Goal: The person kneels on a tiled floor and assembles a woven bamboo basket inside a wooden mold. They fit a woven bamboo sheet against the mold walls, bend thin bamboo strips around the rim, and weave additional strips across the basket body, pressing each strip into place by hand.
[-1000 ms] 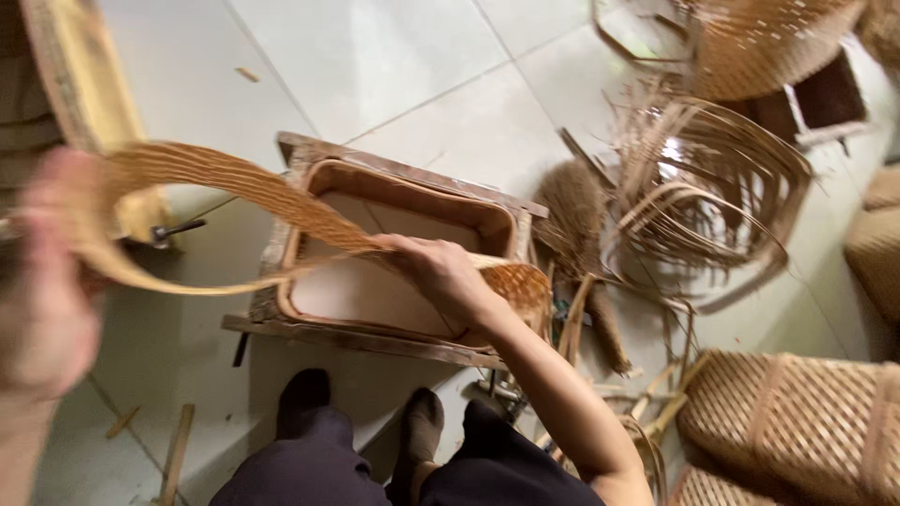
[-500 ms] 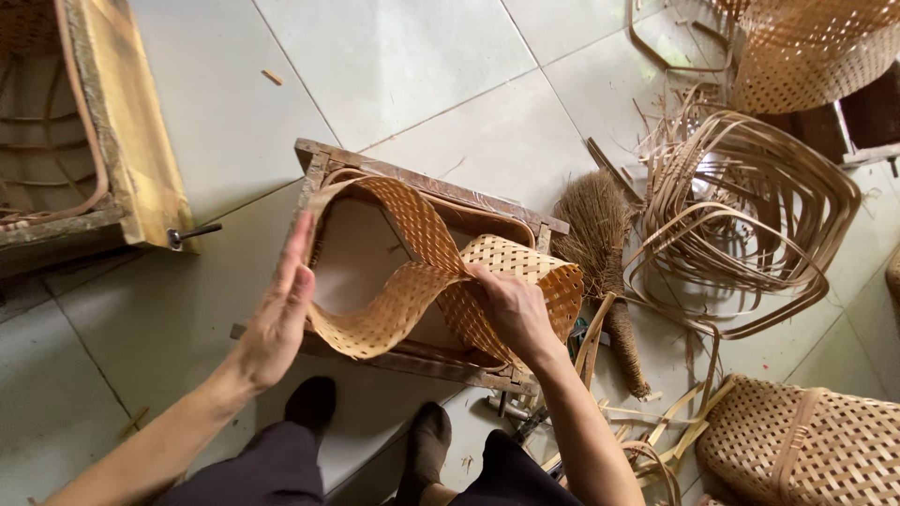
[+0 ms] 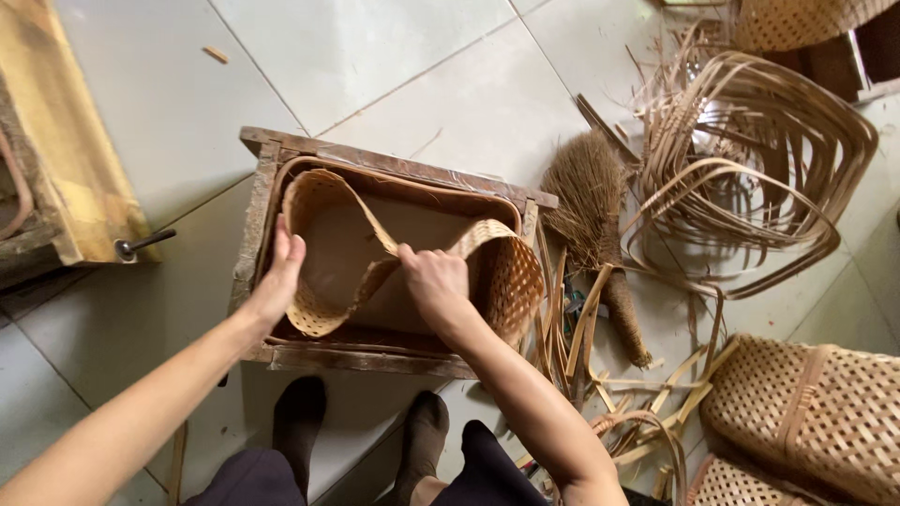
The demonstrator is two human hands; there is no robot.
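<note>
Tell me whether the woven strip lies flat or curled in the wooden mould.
Curled: the woven strip loops and twists inside the wooden mould.

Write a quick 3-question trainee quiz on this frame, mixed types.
1. True or false: the woven strip lies flat on the floor tiles.
2. Which hand presses the strip's left bend against the wooden mould frame? A) left hand B) right hand
3. What lies just right of the frame, between it and the pile of bent cane hoops?

Key
1. False: it curves inside the frame.
2. A; the right hand grips the strip near the middle.
3. A small straw brush.
</note>
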